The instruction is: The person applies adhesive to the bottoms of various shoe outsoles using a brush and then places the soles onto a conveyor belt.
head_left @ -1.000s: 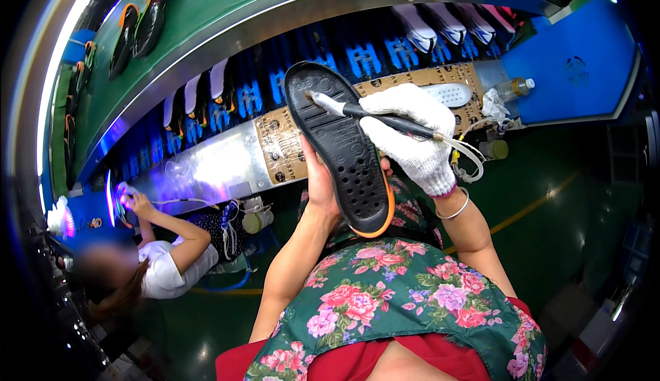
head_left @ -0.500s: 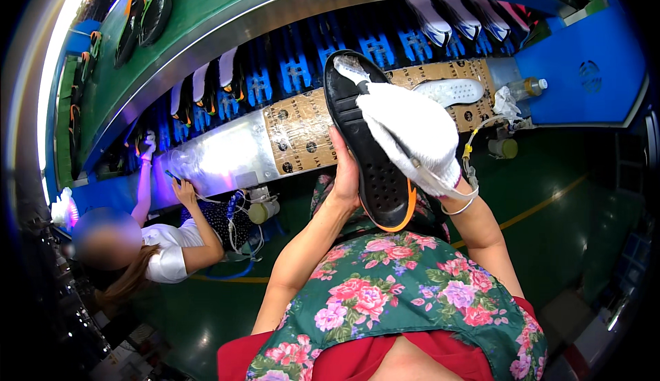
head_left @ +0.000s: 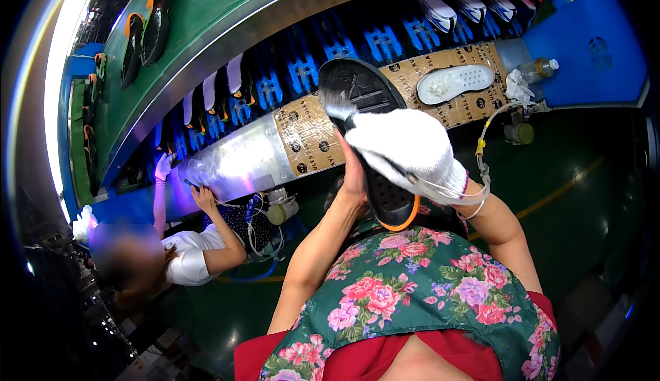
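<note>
- While the black sole [head_left: 368, 87] stays raised between the person's hands, above the near edge of the bench, I note that the brush [head_left: 337, 105] has changed place: half a second ago its bristles lay at the sole's far end, and now they show blurred at the left rim.
- Right hand [head_left: 407, 140], gloved in white: closed around the brush handle, which it mostly hides. It has come left with the stroke, the palm turned down across the middle of the sole; a pale tube [head_left: 440, 190] runs back past the wrist.
- Left hand [head_left: 353, 173], bare: gripping the sole along its left side; the fingers behind it are hidden from me.
- Meaning, as I judge it: the brushing has passed from the broad inner face to the border, so a steady left grip now matters more. I cannot tell from this view how evenly the face is covered.
- Sole, attitude: tilted, the orange-edged end toward the apron [head_left: 385, 292], the holes there partly covered by the glove.
- Surroundings: the white sole piece [head_left: 454, 84] on the printed cardboard [head_left: 302, 133], largely behind the glove a second ago, now lies in full view. At left, a co-worker [head_left: 199, 254] has both arms extended to the bench [head_left: 240, 154].
</note>
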Tool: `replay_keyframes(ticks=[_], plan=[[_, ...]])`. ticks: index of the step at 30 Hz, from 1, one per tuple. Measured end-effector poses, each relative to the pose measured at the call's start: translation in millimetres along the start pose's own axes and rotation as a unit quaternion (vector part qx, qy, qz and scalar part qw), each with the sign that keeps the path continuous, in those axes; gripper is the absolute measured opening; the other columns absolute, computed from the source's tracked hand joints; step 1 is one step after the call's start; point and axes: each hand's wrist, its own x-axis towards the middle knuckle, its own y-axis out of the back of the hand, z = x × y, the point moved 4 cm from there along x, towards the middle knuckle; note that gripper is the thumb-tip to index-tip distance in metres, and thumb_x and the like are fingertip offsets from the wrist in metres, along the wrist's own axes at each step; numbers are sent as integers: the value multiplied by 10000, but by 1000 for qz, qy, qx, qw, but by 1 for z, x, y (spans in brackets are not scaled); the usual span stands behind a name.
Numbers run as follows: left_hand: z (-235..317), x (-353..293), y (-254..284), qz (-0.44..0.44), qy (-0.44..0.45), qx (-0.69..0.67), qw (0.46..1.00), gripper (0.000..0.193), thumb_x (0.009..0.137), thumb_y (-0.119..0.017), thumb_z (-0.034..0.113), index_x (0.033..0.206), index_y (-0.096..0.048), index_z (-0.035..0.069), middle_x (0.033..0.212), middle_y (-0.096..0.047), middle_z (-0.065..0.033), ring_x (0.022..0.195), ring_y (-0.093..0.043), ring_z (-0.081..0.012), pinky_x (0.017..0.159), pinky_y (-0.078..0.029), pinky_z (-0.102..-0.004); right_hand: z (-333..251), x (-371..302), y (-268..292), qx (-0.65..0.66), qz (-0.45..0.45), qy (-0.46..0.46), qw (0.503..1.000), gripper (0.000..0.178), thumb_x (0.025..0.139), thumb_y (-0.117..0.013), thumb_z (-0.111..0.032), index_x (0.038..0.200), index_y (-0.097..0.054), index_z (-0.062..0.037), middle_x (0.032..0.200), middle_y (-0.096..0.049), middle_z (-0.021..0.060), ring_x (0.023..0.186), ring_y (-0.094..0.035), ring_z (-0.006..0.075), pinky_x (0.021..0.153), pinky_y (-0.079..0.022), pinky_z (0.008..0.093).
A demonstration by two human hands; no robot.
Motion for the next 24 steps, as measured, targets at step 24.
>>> replay_keyframes(ticks=[24], plan=[[49, 15, 31, -143, -39, -228, 962, 1162, 733, -197, 957, 1392, -452, 34, 1219, -625, -205, 1081, -637, -320, 982, -495, -474, 4, 2, -4, 173, -21, -5, 985, 242, 769, -765, -61, 1009, -758, -87, 997, -741, 98, 869, -720, 262, 806, -559, 347]])
